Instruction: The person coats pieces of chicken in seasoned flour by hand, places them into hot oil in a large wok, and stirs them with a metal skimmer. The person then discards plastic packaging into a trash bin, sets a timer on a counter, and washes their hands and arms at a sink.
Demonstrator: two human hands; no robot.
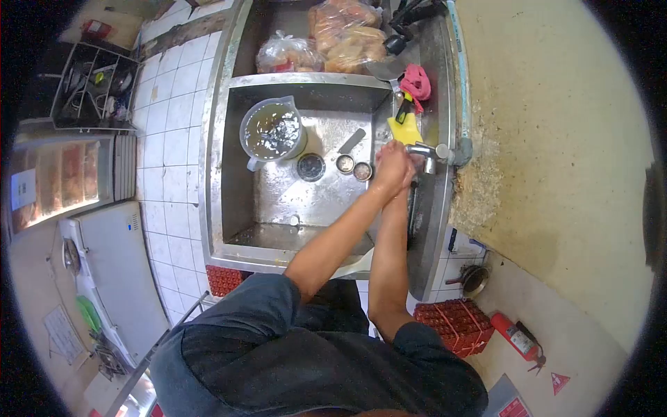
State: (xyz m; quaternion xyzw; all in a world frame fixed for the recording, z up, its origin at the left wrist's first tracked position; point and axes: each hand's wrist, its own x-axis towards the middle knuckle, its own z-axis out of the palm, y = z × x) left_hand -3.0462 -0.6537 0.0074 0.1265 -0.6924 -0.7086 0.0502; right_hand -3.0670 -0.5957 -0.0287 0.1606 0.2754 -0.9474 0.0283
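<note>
My left hand (389, 165) and my right hand (407, 170) are pressed together at the metal tap (429, 161), over the right edge of the sink basin. The left fingers are wrapped over the right hand, whose own fingers are mostly hidden. Right behind them lies a yellow cloth or sponge (406, 129). Two small round metal cups (362, 171) stand on the basin floor just left of my hands. A dark flat strip, perhaps a blade or handle (352, 142), lies behind the cups. Farther left, a clear plastic jug (273, 129) holds cloudy, foamy liquid.
Beside the jug is a dark round drain (310, 167). Several plastic bags of food (345, 35) fill the far basin. A pink cloth (415, 82) and a green-and-black handle (404, 110) rest on the right ledge. Red crates (455, 326) and a fire extinguisher (515, 337) stand lower right.
</note>
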